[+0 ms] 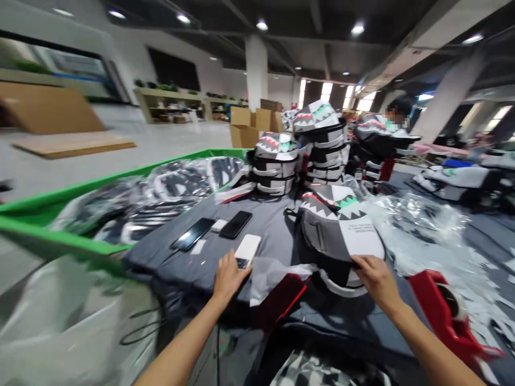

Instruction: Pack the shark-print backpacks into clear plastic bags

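Note:
A black, grey and white backpack [341,236] with a shark-mouth print lies on the dark grey padded table cover [181,268]. My right hand [376,276] pinches its lower right edge, thumb partly hidden. Over to the left, my left hand [230,274] has its fingers closed about the near end of a flat white rectangular item [247,249] with a dark lower end, still lying on the cover. Beyond that hand are a black phone [236,224], a small white block [218,225] and a larger dark phone [193,234]. A clear plastic bag [269,271] with a red-edged piece lies between my hands.
Stacked backpacks [325,150] stand at the back. A green-rimmed bin [92,245] of plastic-wrapped bags borders the left side. At right are clear plastic wrapping [422,225] and a red tape dispenser [438,311]. Another person [397,118] is behind the stacks.

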A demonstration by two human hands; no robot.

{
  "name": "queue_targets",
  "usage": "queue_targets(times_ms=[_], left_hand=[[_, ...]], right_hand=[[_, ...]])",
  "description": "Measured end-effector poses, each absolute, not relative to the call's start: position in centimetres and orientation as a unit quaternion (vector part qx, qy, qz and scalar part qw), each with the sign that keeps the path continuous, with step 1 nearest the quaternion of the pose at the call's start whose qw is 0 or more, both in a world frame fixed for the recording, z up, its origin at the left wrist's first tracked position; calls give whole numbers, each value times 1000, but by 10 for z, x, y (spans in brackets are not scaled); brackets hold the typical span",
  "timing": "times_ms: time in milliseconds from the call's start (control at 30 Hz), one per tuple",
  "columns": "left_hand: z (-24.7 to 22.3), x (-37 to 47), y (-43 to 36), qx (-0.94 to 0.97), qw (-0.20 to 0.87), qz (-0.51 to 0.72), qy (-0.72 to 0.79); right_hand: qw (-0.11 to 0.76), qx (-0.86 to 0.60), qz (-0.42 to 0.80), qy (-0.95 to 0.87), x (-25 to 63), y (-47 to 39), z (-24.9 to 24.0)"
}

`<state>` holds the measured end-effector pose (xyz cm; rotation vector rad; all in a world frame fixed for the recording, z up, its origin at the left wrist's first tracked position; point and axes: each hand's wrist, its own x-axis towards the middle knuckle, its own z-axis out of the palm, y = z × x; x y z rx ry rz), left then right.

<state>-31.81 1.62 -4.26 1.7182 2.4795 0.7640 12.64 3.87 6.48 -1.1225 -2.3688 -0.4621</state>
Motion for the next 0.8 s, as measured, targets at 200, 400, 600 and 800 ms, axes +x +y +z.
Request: queue_targets(times_ms=[200, 400, 600, 800], left_hand=[[-1, -259, 13, 665, -108, 436, 597], [74, -147, 4, 895, -75, 357, 256], [116, -140, 48, 839, -2, 369, 399], [217, -128, 107, 703, 86, 387, 591]], right_hand=[[262, -354, -167, -882, 120, 8, 75], [345, -298, -199, -867, 110, -30, 111], [409, -333, -235, -816, 118, -41, 121], [240, -394, -122, -879, 130, -27, 72]])
